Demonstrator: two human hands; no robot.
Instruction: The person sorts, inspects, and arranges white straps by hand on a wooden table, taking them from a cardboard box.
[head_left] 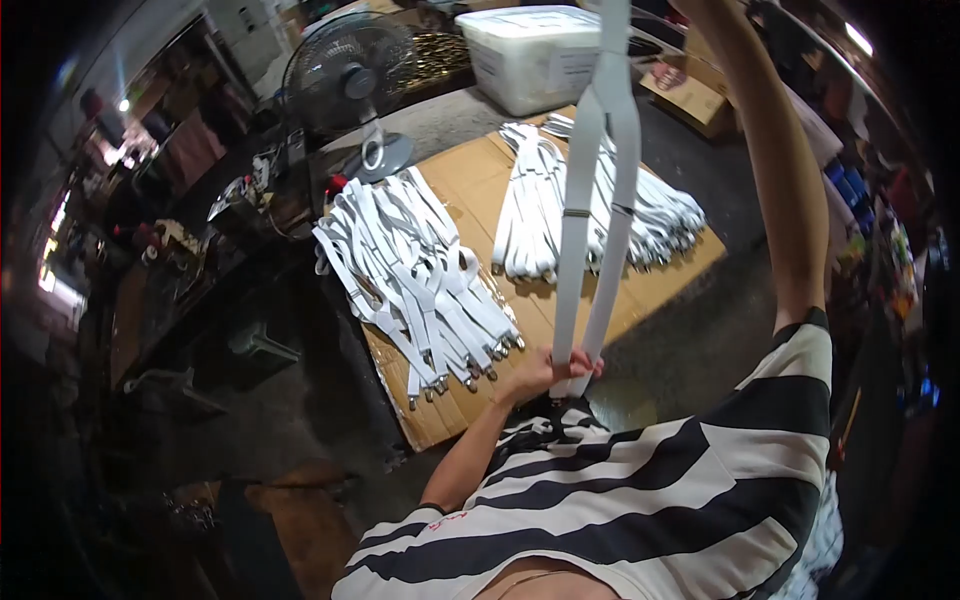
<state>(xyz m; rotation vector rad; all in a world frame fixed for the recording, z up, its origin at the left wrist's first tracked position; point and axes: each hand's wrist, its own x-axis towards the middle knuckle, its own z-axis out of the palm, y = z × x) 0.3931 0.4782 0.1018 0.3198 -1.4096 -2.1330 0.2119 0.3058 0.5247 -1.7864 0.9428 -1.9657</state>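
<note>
A pair of white suspenders hangs stretched upright in front of me, its two straps joining near the top of the view. My left hand is closed around the lower part of both straps, close to my striped shirt. Metal sliders show halfway up the straps. My right arm reaches up along the right side, and its hand lies beyond the top edge. Behind the held pair, a stack of white suspenders lies on a cardboard sheet. A looser pile of suspenders with metal clips lies to the left.
A fan stands behind the left pile. Farther back are a white lidded plastic tub and an open cardboard box. A dark bench with tools or machine parts runs along the left.
</note>
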